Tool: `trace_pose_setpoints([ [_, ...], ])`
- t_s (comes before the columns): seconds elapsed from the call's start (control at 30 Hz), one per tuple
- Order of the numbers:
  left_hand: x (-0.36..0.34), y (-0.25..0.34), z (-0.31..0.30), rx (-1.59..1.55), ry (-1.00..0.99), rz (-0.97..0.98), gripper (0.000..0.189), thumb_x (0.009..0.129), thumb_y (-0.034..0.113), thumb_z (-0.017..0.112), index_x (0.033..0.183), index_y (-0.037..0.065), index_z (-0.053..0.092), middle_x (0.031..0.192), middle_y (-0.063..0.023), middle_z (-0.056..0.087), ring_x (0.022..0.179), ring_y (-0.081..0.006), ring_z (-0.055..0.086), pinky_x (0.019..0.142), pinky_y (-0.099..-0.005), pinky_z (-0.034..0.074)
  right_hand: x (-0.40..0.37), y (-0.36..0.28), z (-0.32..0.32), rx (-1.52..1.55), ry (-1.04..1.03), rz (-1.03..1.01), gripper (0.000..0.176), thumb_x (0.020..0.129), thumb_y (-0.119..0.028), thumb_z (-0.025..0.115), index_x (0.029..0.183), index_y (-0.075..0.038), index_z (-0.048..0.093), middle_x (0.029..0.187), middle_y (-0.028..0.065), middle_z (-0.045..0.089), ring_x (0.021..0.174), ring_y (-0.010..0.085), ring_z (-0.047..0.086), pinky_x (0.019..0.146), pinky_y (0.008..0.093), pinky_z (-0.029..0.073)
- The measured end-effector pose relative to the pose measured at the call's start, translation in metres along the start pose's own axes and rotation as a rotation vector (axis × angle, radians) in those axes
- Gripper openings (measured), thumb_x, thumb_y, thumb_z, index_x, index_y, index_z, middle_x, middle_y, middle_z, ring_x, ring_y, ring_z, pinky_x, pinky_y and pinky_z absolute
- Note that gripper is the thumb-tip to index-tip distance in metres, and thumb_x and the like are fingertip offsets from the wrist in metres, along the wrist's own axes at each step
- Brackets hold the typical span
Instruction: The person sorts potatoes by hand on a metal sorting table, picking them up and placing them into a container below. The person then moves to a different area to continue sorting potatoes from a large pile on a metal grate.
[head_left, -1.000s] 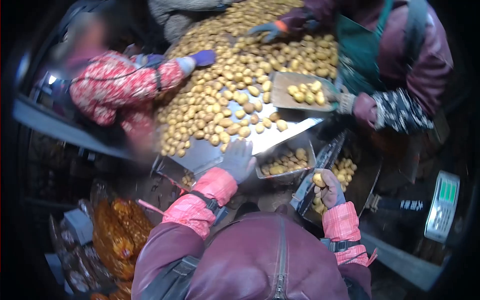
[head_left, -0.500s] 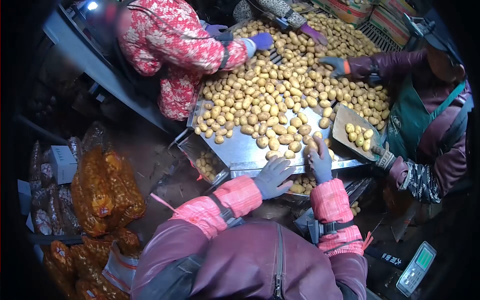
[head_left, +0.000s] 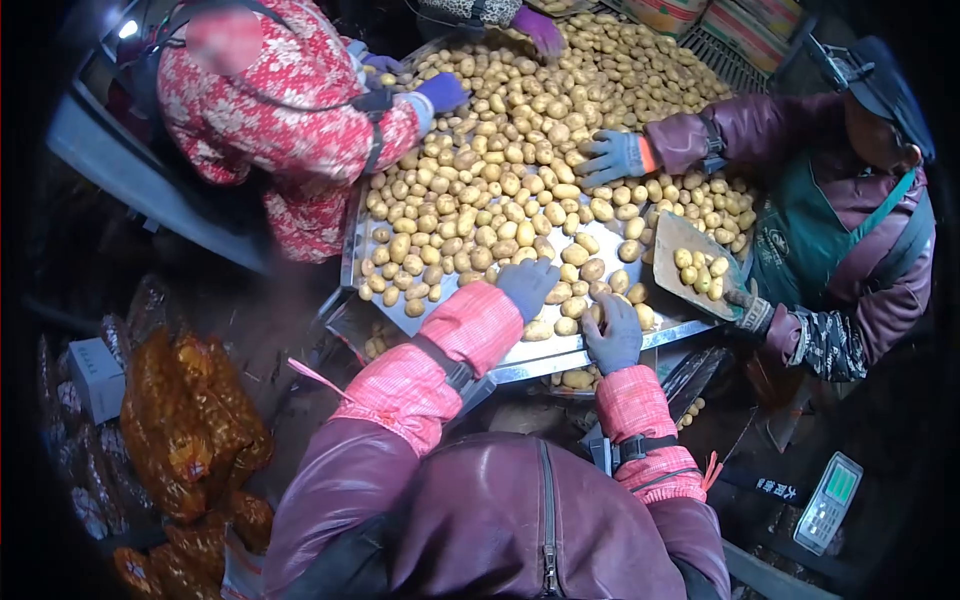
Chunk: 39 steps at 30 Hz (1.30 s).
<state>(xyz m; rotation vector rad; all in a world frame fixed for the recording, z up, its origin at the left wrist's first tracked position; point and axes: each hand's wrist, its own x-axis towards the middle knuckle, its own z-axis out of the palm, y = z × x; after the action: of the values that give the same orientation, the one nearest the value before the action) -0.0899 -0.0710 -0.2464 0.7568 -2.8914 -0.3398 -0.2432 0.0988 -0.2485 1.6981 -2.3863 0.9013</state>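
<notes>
My left hand, in a grey glove, lies over potatoes near the front of a metal sorting table. Its fingers are stretched out, palm down, and what is under the palm is hidden. My right hand, also gloved, is at the table's front edge. Its thumb and fingers curve around a potato, partly hidden by the glove. Several loose potatoes lie between and just beyond both hands.
Across the table a person in red floral clothing and another with a purple glove reach in. At right, a person in a green apron holds a scoop with potatoes. Filled net sacks and a scale display stand nearby.
My left hand has moved forward from the front edge onto the potatoes. My right hand stays by the edge. The view has shifted, and the co-workers' hands have moved over the pile.
</notes>
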Motion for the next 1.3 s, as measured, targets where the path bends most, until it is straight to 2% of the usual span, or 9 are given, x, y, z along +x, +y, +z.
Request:
trace_pose_setpoints([
  [0.13,0.033,-0.016,0.011,-0.016,-0.179,-0.020,0.032,0.093,0.015,0.057,0.126,0.015,0.054,0.116,-0.0115,0.064,0.106,-0.0310,0.067,0.079,-0.0453,0.056,0.000,-0.003,-0.002,-0.015,-0.011,0.013,0.047,0.084,-0.031,0.075,0.124,-0.009,0.065,0.123,0.0153,0.066,0.112,0.0370,0.060,0.099,0.0474,0.048],
  [0.37,0.011,-0.025,0.003,-0.239,0.047,-0.013,0.038,0.090,0.021,0.067,0.128,0.014,0.060,0.116,-0.0148,0.066,0.101,-0.0259,0.069,0.081,-0.0438,0.056,-0.003,0.004,0.005,-0.044,-0.008,0.013,0.044,0.083,-0.031,0.076,0.120,-0.010,0.068,0.122,0.0149,0.066,0.111,0.0369,0.060,0.096,0.0471,0.049],
  [0.47,-0.027,-0.019,-0.029,-0.775,0.074,-0.209,0.041,0.089,0.021,0.070,0.127,0.011,0.059,0.115,-0.0103,0.067,0.099,-0.0205,0.067,0.078,-0.0395,0.057,0.009,0.005,0.002,-0.026,-0.031,0.023,0.037,0.083,-0.029,0.075,0.115,-0.010,0.068,0.113,0.0121,0.067,0.106,0.0356,0.061,0.090,0.0478,0.049],
  [0.57,-0.060,-0.022,-0.026,-1.767,-0.056,-0.469,0.035,0.093,0.022,0.065,0.125,0.009,0.059,0.114,-0.0078,0.066,0.094,-0.0193,0.066,0.078,-0.0366,0.057,0.053,-0.015,-0.001,-0.055,-0.013,-0.026,0.025,0.086,-0.029,0.070,0.103,-0.012,0.067,0.097,0.0086,0.066,0.098,0.0330,0.061,0.081,0.0487,0.048],
  [0.67,-0.089,-0.005,-0.051,-2.087,-0.091,-0.517,0.035,0.094,0.025,0.065,0.123,0.007,0.059,0.111,-0.0081,0.066,0.088,-0.0219,0.067,0.077,-0.0371,0.058,0.094,-0.016,0.021,-0.252,-0.223,0.000,0.025,0.089,-0.035,0.065,0.102,-0.013,0.067,0.098,0.0093,0.068,0.101,0.0328,0.061,0.084,0.0498,0.047],
  [0.8,-0.105,0.009,-0.049,-1.997,-0.058,-0.742,0.031,0.102,0.033,0.059,0.119,0.007,0.062,0.101,-0.0081,0.065,0.083,-0.0206,0.066,0.072,-0.0368,0.058,0.126,-0.017,0.052,-0.362,-0.345,0.064,0.033,0.087,-0.042,0.064,0.105,-0.015,0.068,0.102,0.0089,0.071,0.105,0.0326,0.061,0.088,0.0521,0.045],
  [1.0,-0.110,0.013,-0.036,-1.984,0.056,-0.776,0.032,0.102,0.029,0.054,0.122,0.005,0.061,0.095,-0.0081,0.063,0.081,-0.0226,0.066,0.071,-0.0387,0.059,0.132,-0.023,0.047,-0.208,-0.460,0.133,0.039,0.083,-0.048,0.066,0.102,-0.014,0.072,0.103,0.0105,0.073,0.106,0.0330,0.060,0.090,0.0498,0.046],
  [1.13,-0.105,0.012,-0.034,-2.035,0.063,-0.796,0.038,0.097,0.020,0.054,0.130,0.003,0.056,0.096,-0.0090,0.065,0.084,-0.0225,0.066,0.073,-0.0393,0.060,0.113,-0.004,0.035,0.065,-0.126,-0.001,0.033,0.084,-0.037,0.070,0.106,-0.013,0.074,0.104,0.0093,0.071,0.107,0.0346,0.061,0.091,0.0518,0.047],
  [1.3,-0.103,0.016,-0.038,-1.990,0.047,-0.822,0.038,0.095,0.019,0.057,0.130,0.003,0.056,0.096,-0.0093,0.066,0.082,-0.0220,0.067,0.073,-0.0395,0.060,0.109,0.044,0.047,-0.338,0.039,0.058,0.026,0.085,-0.018,0.068,0.109,-0.009,0.065,0.129,0.0233,0.055,0.115,0.0432,0.054,0.094,0.0506,0.048],
])
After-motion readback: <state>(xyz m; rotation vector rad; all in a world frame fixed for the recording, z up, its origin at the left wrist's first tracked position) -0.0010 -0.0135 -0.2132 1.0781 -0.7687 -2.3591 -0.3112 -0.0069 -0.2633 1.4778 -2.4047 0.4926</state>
